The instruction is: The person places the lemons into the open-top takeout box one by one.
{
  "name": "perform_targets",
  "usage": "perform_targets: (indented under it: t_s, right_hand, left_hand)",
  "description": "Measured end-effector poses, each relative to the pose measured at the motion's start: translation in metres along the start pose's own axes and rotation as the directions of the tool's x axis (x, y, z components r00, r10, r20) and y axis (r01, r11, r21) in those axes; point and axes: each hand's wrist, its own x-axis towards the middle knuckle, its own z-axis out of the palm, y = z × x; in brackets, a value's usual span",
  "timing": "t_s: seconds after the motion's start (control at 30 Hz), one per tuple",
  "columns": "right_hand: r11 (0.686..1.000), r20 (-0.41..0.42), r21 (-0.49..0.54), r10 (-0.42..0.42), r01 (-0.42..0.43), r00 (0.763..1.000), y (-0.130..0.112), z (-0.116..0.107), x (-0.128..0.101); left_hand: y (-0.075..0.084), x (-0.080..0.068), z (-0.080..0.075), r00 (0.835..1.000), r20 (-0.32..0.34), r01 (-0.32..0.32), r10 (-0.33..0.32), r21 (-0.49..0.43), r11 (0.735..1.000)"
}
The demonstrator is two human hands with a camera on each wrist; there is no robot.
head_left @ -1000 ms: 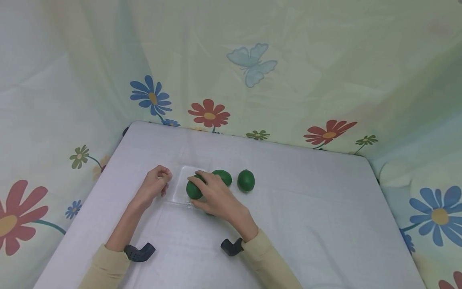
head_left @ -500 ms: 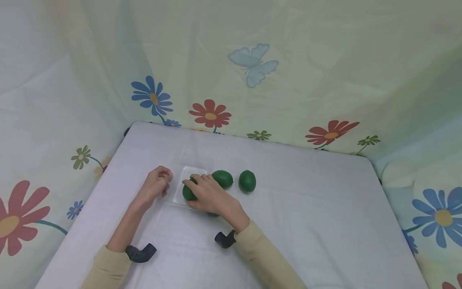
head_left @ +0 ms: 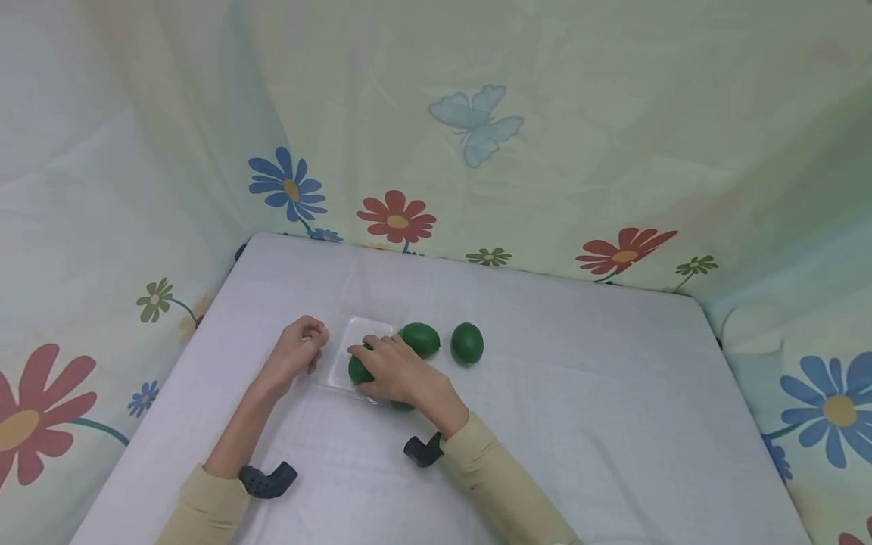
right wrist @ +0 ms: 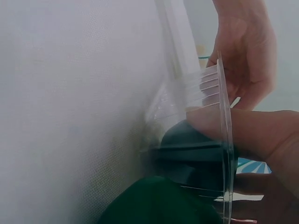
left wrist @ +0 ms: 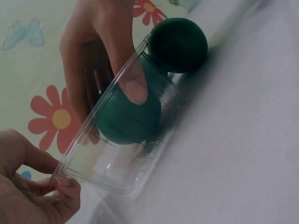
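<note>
A clear plastic container point(head_left: 373, 327) stands on the white-covered table. My left hand point(head_left: 294, 352) pinches its rim at the left side, thumb and fingertips on the edge in the left wrist view. Inside the container, my right hand point(head_left: 398, 371) grips a dark green lime point(left wrist: 128, 119), low near the bottom, the thumb on the near side seen through the wall. Just right of the container lies another lime point(head_left: 420, 340), and a further lime point(head_left: 467, 343) sits apart to its right. Part of one more lime point(head_left: 402, 406) shows under my right wrist.
The white tablecloth point(head_left: 579, 409) spreads over the table to the right of the limes. A flowered curtain point(head_left: 531, 174) hangs behind and at both sides. Dark curved wrist mounts point(head_left: 269, 481) stick out from both sleeves.
My right hand has carried the lime a little left and lower into the container, still gripping it. The left hand keeps its pinch on the rim.
</note>
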Motion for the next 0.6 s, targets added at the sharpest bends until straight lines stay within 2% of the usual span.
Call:
perform_targets:
  t_s: [0.27,0.33,0.4,0.47,0.5,0.6]
  right_hand:
    - [1.000,-0.044,-0.007,-0.003,0.003,0.999,-0.001,-0.001,-0.008]
    - [1.000,-0.083,-0.001,-0.010,0.010,0.997,0.000,-0.001,-0.012]
    - [0.999,-0.158,0.016,-0.030,0.033,0.987,0.002,-0.002,-0.018]
    - [0.997,-0.262,0.032,-0.063,0.074,0.963,0.006,-0.002,-0.025]
    - [0.995,-0.320,0.035,-0.082,0.098,0.944,0.008,-0.001,-0.028]
    - [0.985,-0.490,0.023,-0.138,0.171,0.861,0.015,0.003,-0.039]
  left_hand:
    - [-0.002,-0.001,0.001,1.000,-0.001,0.005,-0.005,0.006,1.000]
    - [-0.002,-0.001,0.001,1.000,0.006,0.008,-0.008,0.004,1.000]
    - [-0.001,-0.001,0.000,1.000,0.008,0.012,-0.012,0.000,1.000]
    - [-0.001,-0.002,-0.001,1.000,0.009,0.012,-0.012,-0.002,1.000]
    - [-0.001,-0.002,-0.001,1.000,0.009,0.009,-0.009,0.000,1.000]
    - [0.000,-0.003,-0.001,1.000,0.010,0.003,-0.003,0.006,1.000]
